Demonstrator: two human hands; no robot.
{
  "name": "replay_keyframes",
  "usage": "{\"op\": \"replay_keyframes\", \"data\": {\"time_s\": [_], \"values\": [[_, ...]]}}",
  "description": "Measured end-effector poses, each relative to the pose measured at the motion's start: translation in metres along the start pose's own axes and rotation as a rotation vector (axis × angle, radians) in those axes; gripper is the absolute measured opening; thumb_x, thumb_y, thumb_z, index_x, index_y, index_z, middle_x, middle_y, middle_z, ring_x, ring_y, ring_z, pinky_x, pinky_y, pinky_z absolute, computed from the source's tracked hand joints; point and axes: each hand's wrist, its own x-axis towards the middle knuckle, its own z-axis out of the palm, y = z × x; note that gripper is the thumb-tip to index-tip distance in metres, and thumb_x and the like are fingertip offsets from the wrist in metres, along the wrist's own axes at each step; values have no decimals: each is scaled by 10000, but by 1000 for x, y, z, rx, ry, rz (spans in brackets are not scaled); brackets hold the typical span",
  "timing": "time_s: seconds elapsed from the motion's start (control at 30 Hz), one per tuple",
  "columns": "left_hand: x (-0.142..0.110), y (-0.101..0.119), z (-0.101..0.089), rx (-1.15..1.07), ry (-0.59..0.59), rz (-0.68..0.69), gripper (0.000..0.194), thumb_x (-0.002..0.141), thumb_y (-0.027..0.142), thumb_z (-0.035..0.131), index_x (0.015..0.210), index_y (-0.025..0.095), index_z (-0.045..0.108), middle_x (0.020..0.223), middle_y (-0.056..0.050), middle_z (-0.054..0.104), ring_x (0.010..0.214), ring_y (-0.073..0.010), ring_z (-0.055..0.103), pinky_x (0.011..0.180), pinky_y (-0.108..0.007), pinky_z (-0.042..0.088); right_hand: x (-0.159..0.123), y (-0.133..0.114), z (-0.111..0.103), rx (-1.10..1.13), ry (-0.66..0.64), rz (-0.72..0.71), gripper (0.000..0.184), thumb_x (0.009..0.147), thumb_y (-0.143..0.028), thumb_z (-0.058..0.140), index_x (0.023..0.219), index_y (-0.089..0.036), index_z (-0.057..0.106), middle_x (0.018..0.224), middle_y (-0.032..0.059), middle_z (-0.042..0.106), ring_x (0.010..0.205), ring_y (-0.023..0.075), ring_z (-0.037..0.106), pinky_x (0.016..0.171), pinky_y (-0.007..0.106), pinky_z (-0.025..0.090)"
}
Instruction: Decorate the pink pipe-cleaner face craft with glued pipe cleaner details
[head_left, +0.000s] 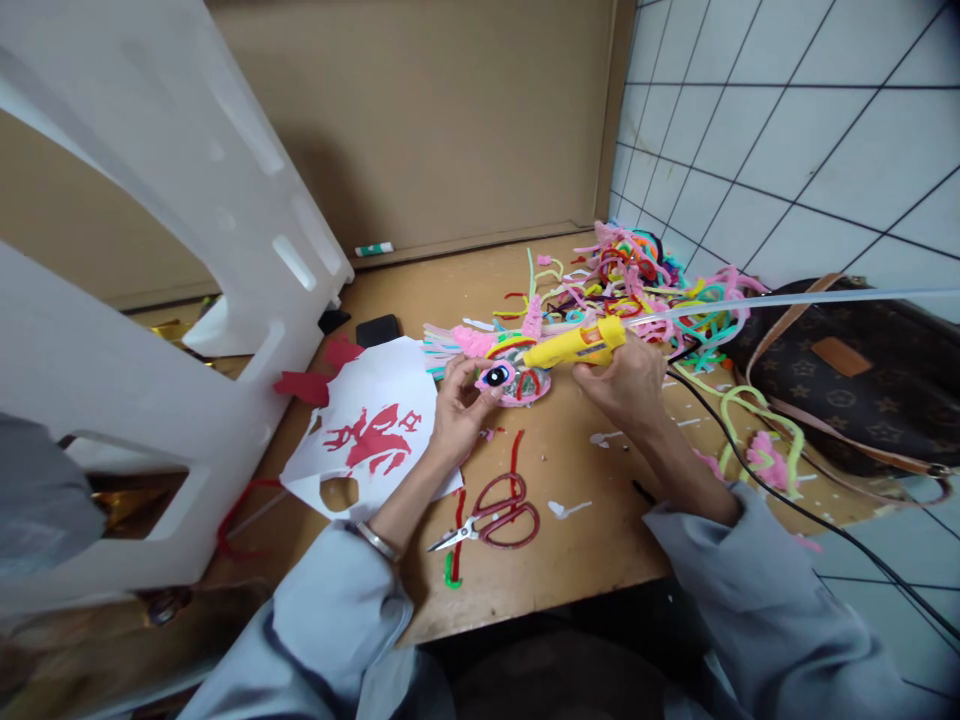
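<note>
My right hand (626, 385) is wrapped round a yellow hot glue gun (577, 347), with a long clear glue stick (787, 299) running out of its back. Its nozzle points left, close to a pink round eye piece (496, 376) with a black and white centre. That eye piece is pinched between the thumb and fingers of my left hand (459, 405). Just behind it lies a colourful pipe-cleaner craft (531, 385) with pink tufts and a striped fringe. Whether the nozzle touches the eye piece, I cannot tell.
Red-handled scissors (504, 512) and red pipe-cleaner strips lie in front. White paper with red shapes (300, 475) is at left, a dark phone (378, 330) behind it. Tangled pipe cleaners (637, 265) pile up at back right, near a brown bag (862, 370) and a black cord (739, 455).
</note>
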Motion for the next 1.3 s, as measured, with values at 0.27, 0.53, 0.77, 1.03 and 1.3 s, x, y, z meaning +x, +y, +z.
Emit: {"op": "replay_keyframes", "data": {"time_s": [0.27,0.53,0.77,1.03,1.3], "values": [[1,-1,0,-17,6,29,338,784,437,765,1048,246,678,1103,-51,570,1088,-225,560,966,-352,449,-4,0,-2,-132,34,-109,146,726,-298,574,809,-181,599,766,108,637,763,282,597,666,361,413],[0,-2,0,-25,7,29,340,787,437,762,1059,253,676,1105,-47,569,1078,-219,566,952,-347,458,-6,-2,-4,-187,80,-210,114,739,-244,562,796,-177,635,747,92,646,735,253,586,664,348,406],[1,-1,0,-29,2,19,336,785,429,764,1051,246,673,1092,-45,574,1061,-213,575,947,-338,459,-6,-3,-6,-184,67,-214,88,716,-219,566,756,-183,636,726,86,644,726,245,586,661,341,404],[1,-1,0,-37,-1,17,321,782,414,768,1038,245,672,1091,-49,570,1062,-213,570,935,-344,474,-6,-3,-9,-178,67,-243,68,712,-213,564,733,-190,624,703,79,641,716,245,588,662,340,402],[1,-4,-1,-39,0,15,329,784,418,768,1048,249,671,1090,-49,570,1059,-213,572,928,-342,475,-5,-3,-7,-207,114,-155,75,713,-225,559,758,-187,605,724,85,632,710,245,577,637,333,392]]}}
